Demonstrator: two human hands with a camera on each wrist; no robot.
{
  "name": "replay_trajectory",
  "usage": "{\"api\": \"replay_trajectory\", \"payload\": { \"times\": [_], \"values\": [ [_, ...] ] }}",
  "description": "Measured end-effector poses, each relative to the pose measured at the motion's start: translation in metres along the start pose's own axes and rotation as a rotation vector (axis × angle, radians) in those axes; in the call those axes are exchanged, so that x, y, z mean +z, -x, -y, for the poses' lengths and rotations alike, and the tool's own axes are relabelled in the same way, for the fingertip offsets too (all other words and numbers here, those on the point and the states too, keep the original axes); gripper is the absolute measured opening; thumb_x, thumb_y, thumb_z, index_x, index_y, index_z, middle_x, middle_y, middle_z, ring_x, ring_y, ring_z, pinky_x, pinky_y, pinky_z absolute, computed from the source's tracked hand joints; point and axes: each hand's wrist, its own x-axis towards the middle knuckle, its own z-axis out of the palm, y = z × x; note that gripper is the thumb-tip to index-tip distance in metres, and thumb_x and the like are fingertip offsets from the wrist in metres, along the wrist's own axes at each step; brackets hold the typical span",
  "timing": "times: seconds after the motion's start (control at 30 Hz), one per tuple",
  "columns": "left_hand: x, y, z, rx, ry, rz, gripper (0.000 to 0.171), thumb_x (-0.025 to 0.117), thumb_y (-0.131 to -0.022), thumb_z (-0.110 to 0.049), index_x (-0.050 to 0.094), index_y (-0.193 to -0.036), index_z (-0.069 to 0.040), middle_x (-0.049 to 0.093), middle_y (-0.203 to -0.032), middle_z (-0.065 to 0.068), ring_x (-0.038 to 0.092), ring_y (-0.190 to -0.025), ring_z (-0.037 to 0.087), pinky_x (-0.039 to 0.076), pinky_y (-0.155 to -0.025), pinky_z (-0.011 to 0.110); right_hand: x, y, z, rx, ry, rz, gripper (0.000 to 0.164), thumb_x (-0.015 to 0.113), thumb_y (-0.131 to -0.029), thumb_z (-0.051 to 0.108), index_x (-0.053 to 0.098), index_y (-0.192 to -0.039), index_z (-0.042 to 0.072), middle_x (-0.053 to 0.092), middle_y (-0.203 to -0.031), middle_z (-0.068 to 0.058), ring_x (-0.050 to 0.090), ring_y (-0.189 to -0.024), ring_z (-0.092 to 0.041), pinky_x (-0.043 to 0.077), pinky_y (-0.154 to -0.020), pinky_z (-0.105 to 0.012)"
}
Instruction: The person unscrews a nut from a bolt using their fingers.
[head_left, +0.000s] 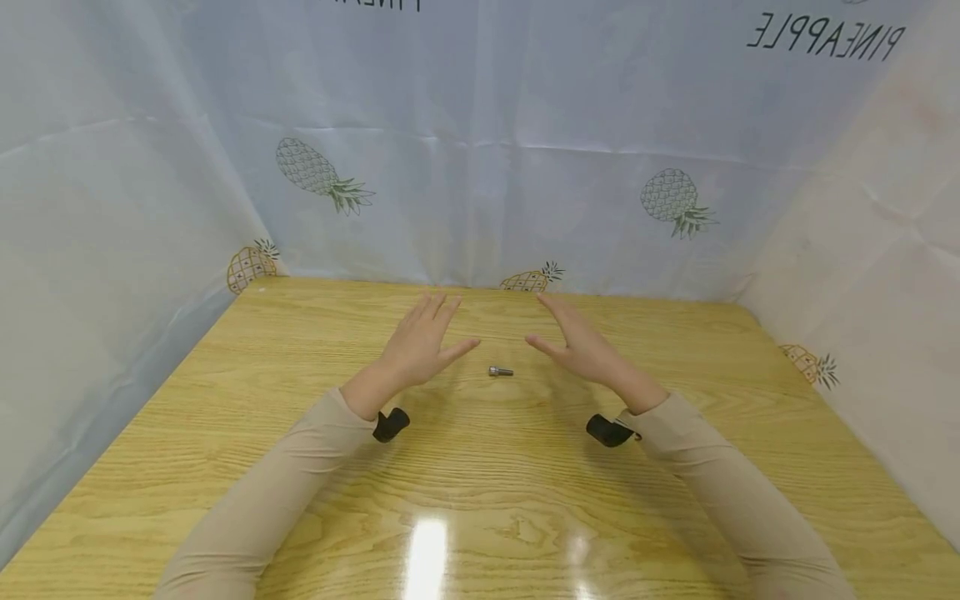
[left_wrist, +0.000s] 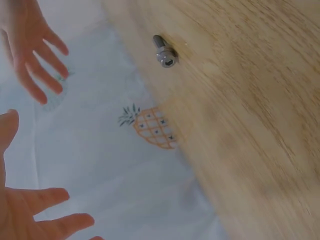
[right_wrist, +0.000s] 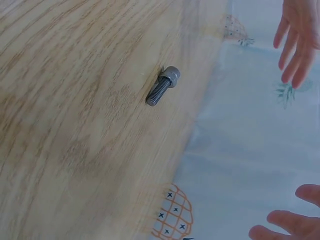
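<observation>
A small metal socket-head bolt [head_left: 501, 372] lies on its side on the wooden table, between the two hands. Its hex recess shows in the left wrist view, where the bolt [left_wrist: 165, 51] has its head toward the camera. In the right wrist view the threaded shank of the bolt [right_wrist: 162, 86] is plain, with a collar under the head. My left hand [head_left: 417, 343] is held to the left of it, fingers spread and straight. On the other side my right hand [head_left: 588, 348] mirrors it with extended fingers. Both hands hold nothing and are apart from the bolt.
The wooden table [head_left: 495, 467] reaches back to a pale cloth [head_left: 480, 208] printed with pineapples, which also hangs at both sides. Black wrist-worn devices [head_left: 392, 425] stick out below each wrist. Bright light reflects off the near tabletop.
</observation>
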Motion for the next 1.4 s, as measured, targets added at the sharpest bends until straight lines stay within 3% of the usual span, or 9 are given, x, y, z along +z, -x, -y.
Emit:
{"api": "replay_trajectory", "payload": {
  "times": [0.4,0.67,1.03,1.4],
  "values": [
    [0.000,-0.006,0.002,-0.016,0.197,0.038,0.069,0.046,-0.095,-0.049,0.029,-0.146,-0.006,0.031,-0.151,0.017,0.027,-0.140,0.037,0.027,-0.113,0.053,0.005,-0.009,-0.014,0.010,-0.260,0.011,0.061,0.048,-0.097,0.036,0.026,-0.147,0.009,0.033,-0.148,-0.021,0.037,-0.133,-0.042,0.035,-0.108,-0.054],
    [0.003,-0.010,0.005,0.003,0.300,0.070,0.058,0.054,-0.095,-0.032,0.036,-0.142,-0.002,0.040,-0.145,0.018,0.039,-0.133,0.036,0.035,-0.109,0.050,0.008,-0.016,-0.014,0.089,-0.297,0.040,0.051,0.049,-0.097,0.033,0.038,-0.141,0.009,0.046,-0.138,-0.021,0.048,-0.124,-0.040,0.046,-0.099,-0.049],
    [0.012,-0.015,0.007,-0.033,0.420,0.141,0.051,0.057,-0.094,-0.022,0.042,-0.138,-0.002,0.050,-0.135,0.023,0.056,-0.115,0.037,0.051,-0.093,0.043,0.019,-0.023,-0.023,0.150,-0.488,0.118,0.047,0.049,-0.098,0.025,0.039,-0.139,0.002,0.048,-0.133,-0.025,0.052,-0.118,-0.039,0.046,-0.099,-0.048],
    [0.024,-0.023,0.012,-0.089,0.506,0.199,0.043,0.057,-0.094,-0.020,0.049,-0.134,-0.006,0.054,-0.132,0.018,0.058,-0.111,0.033,0.051,-0.093,0.041,0.028,-0.027,-0.027,0.152,-0.577,0.195,0.049,0.053,-0.096,0.015,0.037,-0.138,-0.005,0.043,-0.135,-0.030,0.052,-0.117,-0.043,0.046,-0.100,-0.047]
  ]
}}
